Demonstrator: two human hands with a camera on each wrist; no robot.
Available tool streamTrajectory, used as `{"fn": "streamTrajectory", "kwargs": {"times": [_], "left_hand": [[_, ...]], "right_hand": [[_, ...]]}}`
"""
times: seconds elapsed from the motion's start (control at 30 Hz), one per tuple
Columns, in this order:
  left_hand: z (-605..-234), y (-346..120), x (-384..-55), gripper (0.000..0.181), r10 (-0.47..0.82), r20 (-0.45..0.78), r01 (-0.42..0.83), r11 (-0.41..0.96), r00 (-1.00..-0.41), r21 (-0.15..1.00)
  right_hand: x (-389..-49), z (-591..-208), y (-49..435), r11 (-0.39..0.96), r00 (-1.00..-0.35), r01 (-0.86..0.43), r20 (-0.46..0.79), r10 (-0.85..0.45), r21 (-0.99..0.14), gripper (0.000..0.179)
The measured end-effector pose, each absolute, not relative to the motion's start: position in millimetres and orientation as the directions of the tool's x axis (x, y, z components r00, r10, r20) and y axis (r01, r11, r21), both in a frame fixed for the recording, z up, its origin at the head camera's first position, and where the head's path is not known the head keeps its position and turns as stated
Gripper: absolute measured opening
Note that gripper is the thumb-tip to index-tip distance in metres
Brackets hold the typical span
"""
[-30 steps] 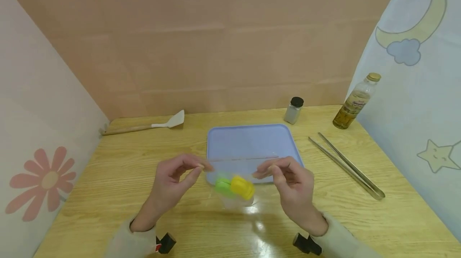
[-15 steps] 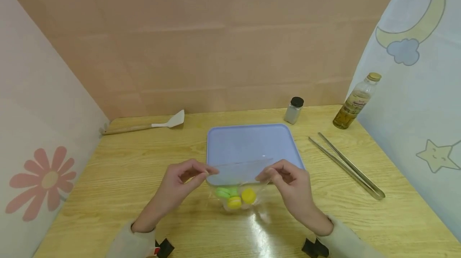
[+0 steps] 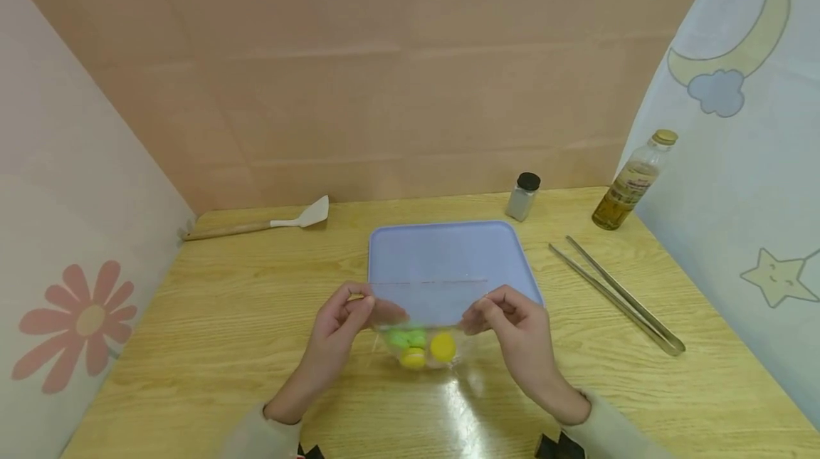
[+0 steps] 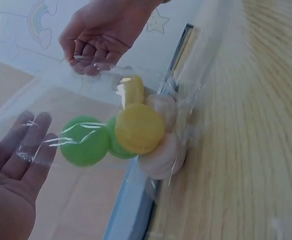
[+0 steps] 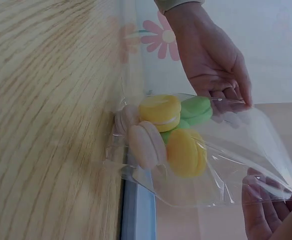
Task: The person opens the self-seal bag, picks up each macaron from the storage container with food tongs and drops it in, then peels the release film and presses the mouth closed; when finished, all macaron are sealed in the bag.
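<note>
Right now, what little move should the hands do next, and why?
I'd probably fold the top edge of the bag down. The left hand and right hand pinch the bag's sides, the macarons sit low inside, and the top edge shows beyond both hands in the head view. I can't tell if it's sealed.

The left hand (image 3: 336, 320) hides the near left corner of the tray (image 3: 442, 249), both sleeves (image 3: 611, 427) run off the head view's near edge, and the label (image 3: 635, 181) on the bottle (image 3: 613, 213) is too small to read.
</note>
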State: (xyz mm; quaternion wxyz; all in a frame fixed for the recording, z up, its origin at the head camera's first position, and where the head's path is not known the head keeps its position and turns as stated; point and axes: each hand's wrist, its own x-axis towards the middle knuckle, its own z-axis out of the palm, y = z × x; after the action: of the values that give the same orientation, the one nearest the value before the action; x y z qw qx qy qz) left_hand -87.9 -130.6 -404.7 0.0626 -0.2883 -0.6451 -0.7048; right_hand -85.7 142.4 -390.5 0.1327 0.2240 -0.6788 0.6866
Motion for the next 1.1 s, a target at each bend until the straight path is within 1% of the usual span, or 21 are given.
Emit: {"fn": "streamTrajectory", "kwargs": {"times": [0.17,0.37,0.47,0.6,0.77,0.9,0.97,1.1], "left_hand": [[-409.7,-123.0,-89.6,0.015,0.238,0.463,0.425,-0.196,-0.854,0.884],[-413.8,-116.7,-91.9,0.015,0.215,0.433,0.387,-0.224,-0.876,0.894],[-414.2,-114.1,-91.9,0.013,0.188,0.428,0.378,-0.252,-0.884,0.891],[-414.4,-111.2,-90.0,0.016,0.129,0.371,0.329,-0.263,-0.92,0.907],[-415.4,-106.8,-87.3,0.024,0.046,0.262,0.245,-0.231,-0.964,0.941],[-416.7,-104.7,-85.9,0.023,-0.013,0.191,0.19,-0.189,-0.982,0.963],[-417.2,-104.3,-85.6,0.02,-0.035,0.177,0.18,-0.169,-0.984,0.969],[-418.0,-103.7,-85.0,0.019,0.002,0.218,0.214,-0.171,-0.976,0.962]], "right_hand": [[-87.4,-391.3,144.5,-0.031,-0.905,-0.407,0.407,-0.124,-0.913,0.02],[-89.5,-391.3,146.0,-0.064,-0.936,-0.333,0.338,-0.096,-0.941,0.02],[-90.1,-391.7,146.3,-0.075,-0.939,-0.327,0.333,-0.087,-0.942,0.02],[-90.6,-392.8,146.7,-0.08,-0.943,-0.318,0.324,-0.07,-0.945,0.021],[-91.0,-394.1,147.5,-0.084,-0.95,-0.303,0.308,-0.057,-0.949,0.022],[-91.5,-395.2,148.4,-0.093,-0.95,-0.301,0.307,-0.059,-0.949,0.022],[-91.5,-395.6,148.9,-0.094,-0.95,-0.3,0.306,-0.059,-0.949,0.022],[-91.3,-396.0,150.4,-0.082,-0.949,-0.305,0.31,-0.061,-0.949,0.021]]}}
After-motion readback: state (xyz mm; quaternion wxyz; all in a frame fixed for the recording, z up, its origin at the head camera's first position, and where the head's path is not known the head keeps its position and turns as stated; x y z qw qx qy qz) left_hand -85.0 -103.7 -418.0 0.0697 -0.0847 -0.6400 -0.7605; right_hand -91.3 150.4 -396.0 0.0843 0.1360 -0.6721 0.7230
